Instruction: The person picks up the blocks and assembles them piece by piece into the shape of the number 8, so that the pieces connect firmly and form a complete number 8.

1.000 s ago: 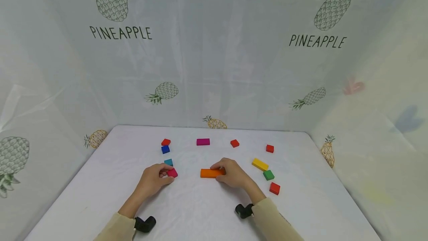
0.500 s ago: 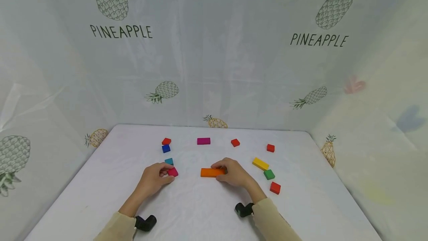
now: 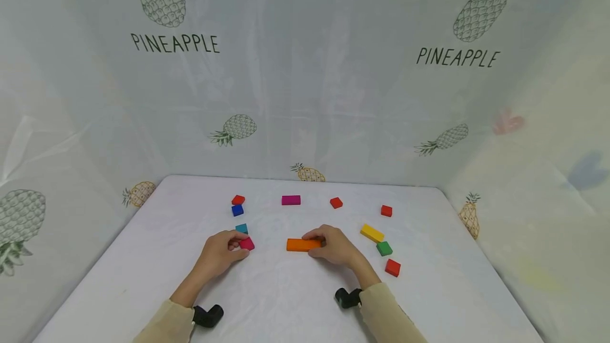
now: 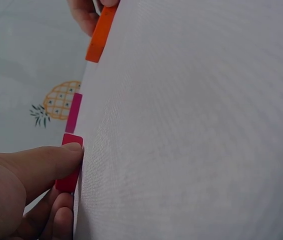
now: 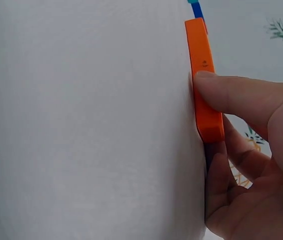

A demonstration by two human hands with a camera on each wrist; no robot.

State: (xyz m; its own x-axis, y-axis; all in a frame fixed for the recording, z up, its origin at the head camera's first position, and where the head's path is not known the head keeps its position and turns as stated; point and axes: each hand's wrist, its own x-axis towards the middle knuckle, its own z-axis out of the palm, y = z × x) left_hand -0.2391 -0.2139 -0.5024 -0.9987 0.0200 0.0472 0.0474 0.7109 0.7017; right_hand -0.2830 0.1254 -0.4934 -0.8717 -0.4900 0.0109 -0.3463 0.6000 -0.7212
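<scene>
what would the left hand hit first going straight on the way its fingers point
Probably the orange block held by the right hand, across a gap from the pinkish-red block the left hand pinches; the exact line is uncertain.

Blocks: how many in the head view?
11. The left hand holds a crimson block, the right hand an orange block. Beyond the left hand: teal, blue, red. Far middle: purple, red. Far right: red. Right of the right hand: yellow, green, red. Hands may hide others.
</scene>
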